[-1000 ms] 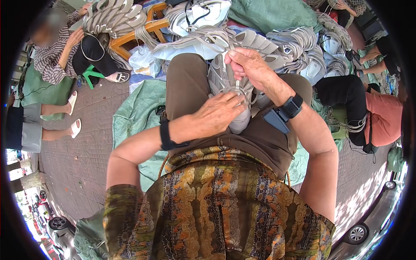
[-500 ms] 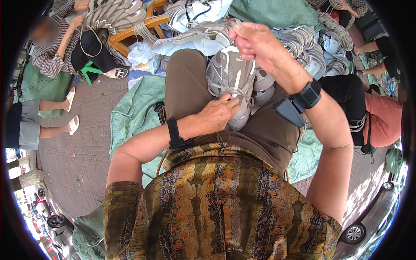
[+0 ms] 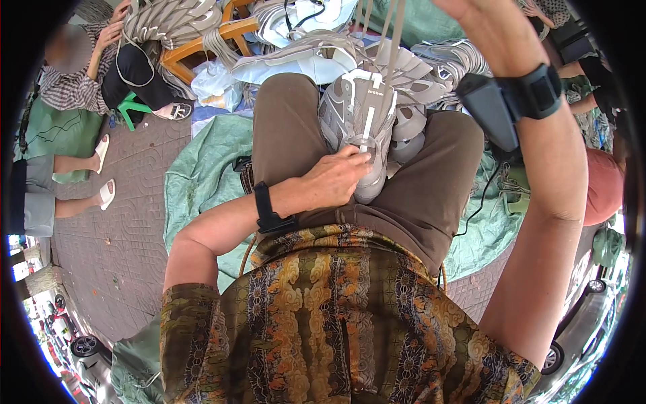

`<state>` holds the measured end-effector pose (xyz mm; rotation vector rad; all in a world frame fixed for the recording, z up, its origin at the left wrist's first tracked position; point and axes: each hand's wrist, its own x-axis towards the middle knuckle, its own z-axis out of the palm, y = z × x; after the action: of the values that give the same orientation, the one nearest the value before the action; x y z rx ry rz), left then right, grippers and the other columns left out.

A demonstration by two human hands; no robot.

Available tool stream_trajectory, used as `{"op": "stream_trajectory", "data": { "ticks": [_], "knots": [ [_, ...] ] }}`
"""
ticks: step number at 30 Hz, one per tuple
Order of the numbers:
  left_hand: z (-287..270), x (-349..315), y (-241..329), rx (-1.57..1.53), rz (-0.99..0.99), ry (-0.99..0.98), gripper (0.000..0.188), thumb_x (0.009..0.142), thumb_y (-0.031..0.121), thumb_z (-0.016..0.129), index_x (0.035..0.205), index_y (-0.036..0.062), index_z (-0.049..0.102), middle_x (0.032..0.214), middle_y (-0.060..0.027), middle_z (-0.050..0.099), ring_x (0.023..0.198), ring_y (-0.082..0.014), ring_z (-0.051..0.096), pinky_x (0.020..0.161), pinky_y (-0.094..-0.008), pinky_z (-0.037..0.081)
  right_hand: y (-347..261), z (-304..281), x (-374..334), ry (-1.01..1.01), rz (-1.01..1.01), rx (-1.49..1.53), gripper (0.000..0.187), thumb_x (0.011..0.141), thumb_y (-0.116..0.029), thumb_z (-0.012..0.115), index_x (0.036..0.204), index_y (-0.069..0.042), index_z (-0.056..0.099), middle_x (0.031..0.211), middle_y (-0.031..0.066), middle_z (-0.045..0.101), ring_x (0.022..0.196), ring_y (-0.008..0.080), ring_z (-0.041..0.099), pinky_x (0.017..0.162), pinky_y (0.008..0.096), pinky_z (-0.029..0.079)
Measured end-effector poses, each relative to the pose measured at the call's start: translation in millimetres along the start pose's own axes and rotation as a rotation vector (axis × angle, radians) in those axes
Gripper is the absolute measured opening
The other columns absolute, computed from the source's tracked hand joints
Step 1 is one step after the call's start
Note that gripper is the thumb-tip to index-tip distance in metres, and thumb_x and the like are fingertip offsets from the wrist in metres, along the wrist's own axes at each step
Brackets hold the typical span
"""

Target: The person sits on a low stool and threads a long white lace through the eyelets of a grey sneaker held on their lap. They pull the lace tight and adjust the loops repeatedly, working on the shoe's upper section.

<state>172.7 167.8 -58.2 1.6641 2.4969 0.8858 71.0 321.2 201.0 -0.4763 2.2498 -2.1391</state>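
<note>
A grey and white sneaker (image 3: pixel 334 111) rests between my knees with its rounded toe toward me. My left hand (image 3: pixel 334 175) is closed at its front, thumb and fingertips pressed at the lower end of the lacing. What exactly sits under those fingertips is hidden. From the sneaker, pale flat strands of shoelace (image 3: pixel 396 42) run taut up past the picture's upper edge. My right hand (image 3: pixel 465 8) is raised there, its fingers cut off by the edge; the strands lead up toward it. Beside the sneaker lies another grey shoe piece (image 3: pixel 408 140).
Stacked shoe uppers (image 3: pixel 296 59) lie beyond my knees, near a wooden frame (image 3: pixel 208 48) and a clear plastic bag (image 3: pixel 214 87). Green sheeting (image 3: pixel 208 158) spreads under me. People sit at left and right; a green stool (image 3: pixel 132 108) stands at the left. Parked cars (image 3: pixel 584 330) are behind.
My right hand has risen up and to the right, drawing the shoelace out into long taut strands. My left hand keeps its place on the sneaker.
</note>
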Motion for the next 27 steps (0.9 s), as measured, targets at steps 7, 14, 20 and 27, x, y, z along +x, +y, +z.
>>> {"op": "stream_trajectory", "data": {
  "ticks": [7,14,20,27],
  "knots": [
    [-33.3,9.4,-26.0,0.017,-0.077,0.139,0.033,0.075,-0.007,0.054,0.107,0.0027,0.053,0.1,-0.015,0.05,0.092,-0.0318,0.056,0.076,-0.0395,0.051,23.5,-18.8,-3.7,-0.056,0.0,0.104,0.022,0.098,-0.016,0.041,0.083,-0.003,0.05,0.055,-0.0066,0.032,0.046,0.0044,0.026,0.041,0.0205,0.024],
    [-24.1,16.7,-37.4,0.204,-0.099,-0.05,0.025,0.076,-0.004,0.055,0.1,0.0038,0.052,0.093,-0.011,0.048,0.088,-0.0276,0.056,0.073,-0.0384,0.051,38.5,-39.1,-14.3,-0.056,0.049,0.117,0.024,0.099,-0.019,0.038,0.083,-0.005,0.049,0.054,-0.0068,0.031,0.045,0.0043,0.026,0.041,0.0203,0.024],
    [-23.6,22.7,-46.5,0.256,-0.056,-0.075,0.018,0.076,0.0,0.057,0.093,0.0036,0.053,0.089,-0.0103,0.049,0.083,-0.0262,0.057,0.069,-0.038,0.051,48.5,-44.8,-19.6,-0.022,0.043,0.167,0.024,0.099,-0.021,0.04,0.083,-0.006,0.049,0.055,-0.0066,0.031,0.045,0.0046,0.027,0.041,0.0202,0.024],
    [-5.9,25.6,-39.1,-0.151,-0.364,0.28,0.008,0.072,0.004,0.057,0.081,0.003,0.056,0.083,-0.0123,0.056,0.071,-0.0327,0.058,0.063,-0.0369,0.048,52.7,-51.0,-23.6,-0.013,0.037,0.21,0.024,0.099,-0.021,0.041,0.083,-0.005,0.05,0.054,-0.0058,0.032,0.044,0.0051,0.027,0.04,0.021,0.024]
  ]
}}
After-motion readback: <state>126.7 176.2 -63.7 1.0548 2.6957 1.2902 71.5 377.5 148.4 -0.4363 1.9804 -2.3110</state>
